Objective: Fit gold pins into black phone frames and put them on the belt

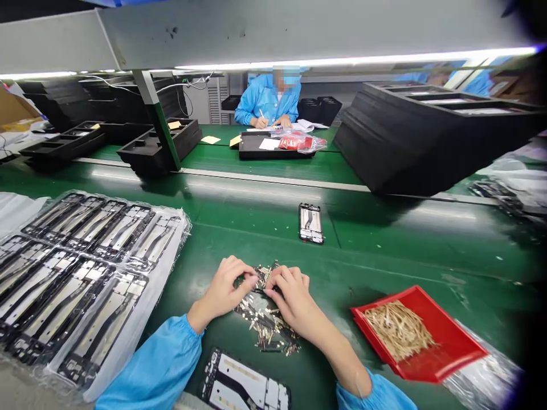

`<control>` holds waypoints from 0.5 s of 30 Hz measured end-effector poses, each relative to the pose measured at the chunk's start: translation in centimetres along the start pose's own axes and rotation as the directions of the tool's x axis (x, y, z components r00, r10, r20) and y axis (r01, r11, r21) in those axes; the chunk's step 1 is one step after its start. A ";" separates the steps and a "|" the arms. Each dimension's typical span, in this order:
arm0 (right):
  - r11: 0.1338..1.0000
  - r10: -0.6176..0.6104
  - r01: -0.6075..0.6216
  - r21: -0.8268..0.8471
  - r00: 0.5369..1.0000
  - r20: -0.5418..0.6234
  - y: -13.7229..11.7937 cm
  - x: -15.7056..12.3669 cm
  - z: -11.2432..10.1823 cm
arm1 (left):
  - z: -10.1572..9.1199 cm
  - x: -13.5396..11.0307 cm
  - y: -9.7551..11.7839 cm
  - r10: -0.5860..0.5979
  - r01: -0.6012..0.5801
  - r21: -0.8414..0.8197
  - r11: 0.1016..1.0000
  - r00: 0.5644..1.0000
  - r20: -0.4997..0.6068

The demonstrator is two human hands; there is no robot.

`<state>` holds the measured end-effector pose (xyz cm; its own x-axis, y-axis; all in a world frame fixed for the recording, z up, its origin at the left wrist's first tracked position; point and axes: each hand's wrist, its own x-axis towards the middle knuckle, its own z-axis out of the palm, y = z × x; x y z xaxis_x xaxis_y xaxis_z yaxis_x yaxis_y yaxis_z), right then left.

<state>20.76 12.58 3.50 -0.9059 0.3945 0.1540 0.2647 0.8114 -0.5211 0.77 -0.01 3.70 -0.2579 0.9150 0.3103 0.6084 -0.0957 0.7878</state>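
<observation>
A loose pile of thin dark strips with shiny gold and silver ends (269,330) lies on the green work surface before me. My left hand (226,285) is at its upper left, thumb and fingers pinched together. Across from it, my right hand (294,299) pinches at the pile's upper right. What the fingertips hold is too small to make out. Below the pile lies a phone frame (248,384) with a white back and a black ribbon cable. Another phone frame (310,223) rests farther off.
At left, a clear plastic tray (164,285) holds several phone frames. A red scoop-shaped tray (457,353) with thin tan strips (399,327) is at right. Stacked black trays (384,142) stand beyond. Across the bench, a person in blue (269,102) holds a pen. A green post (164,131) rises at left.
</observation>
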 end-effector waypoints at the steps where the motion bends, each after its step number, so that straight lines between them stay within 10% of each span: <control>1: 0.999 0.011 -0.009 0.045 1.000 -0.025 -0.2 -0.1 0.1 | 0.1 -0.3 0.1 0.020 -0.020 -0.001 1.000 0.999 0.042; 15: 0.951 0.090 -0.080 0.300 0.996 -0.019 0.0 -0.3 -0.8 | -1.0 -0.1 -0.3 -0.082 0.091 -0.091 0.992 0.992 0.099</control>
<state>21.27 12.82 4.12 -0.8722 0.4736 0.1221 0.2251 0.6104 -0.7594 -0.12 -0.44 3.94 -0.2310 0.9541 0.1908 0.5118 -0.0477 0.8578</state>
